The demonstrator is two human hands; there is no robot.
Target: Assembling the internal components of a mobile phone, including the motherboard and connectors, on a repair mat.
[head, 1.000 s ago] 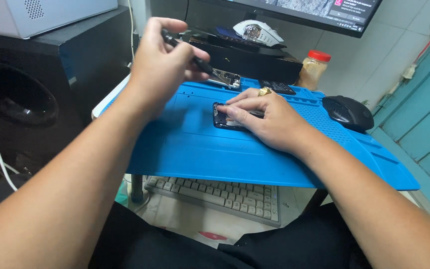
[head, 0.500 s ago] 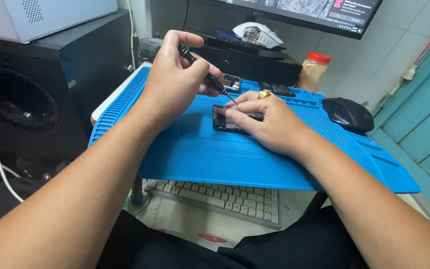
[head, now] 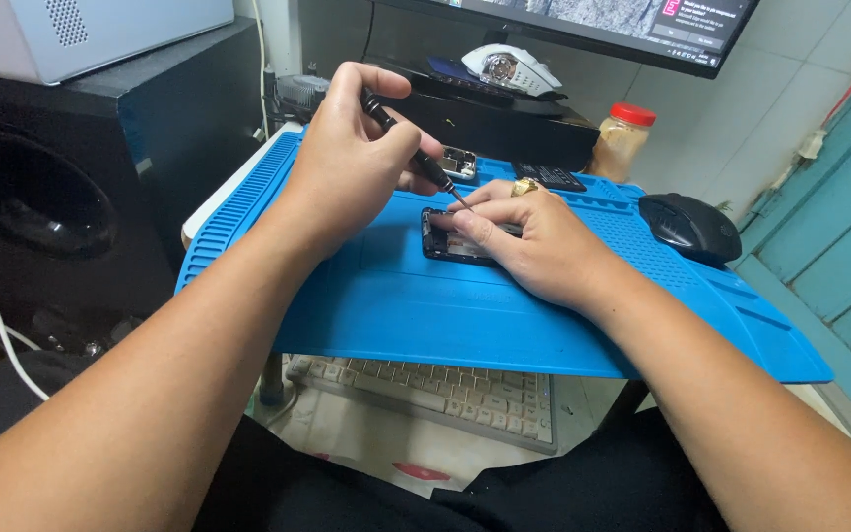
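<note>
An opened black phone [head: 442, 239] lies face down on a blue work mat [head: 396, 305]. My right hand [head: 529, 241] lies flat over the phone and holds it against the mat; a gold ring shows on one finger. My left hand [head: 352, 163] grips a thin black screwdriver [head: 408, 150], slanted down to the right. Its tip is at the phone's upper edge, right by my right fingertips. Most of the phone's inside is hidden under my right hand.
A black mouse [head: 689, 227] sits on the mat's right side. A jar with a red lid [head: 621, 140], a white mouse [head: 509, 69] and a monitor [head: 632, 25] stand behind. A small metal part [head: 459, 163] and a dark flat piece [head: 549, 177] lie at the mat's far edge. A keyboard [head: 435, 389] sits below.
My left hand has come down and toward me with the screwdriver, bringing its tip to the phone. My right hand has stayed on the phone.
</note>
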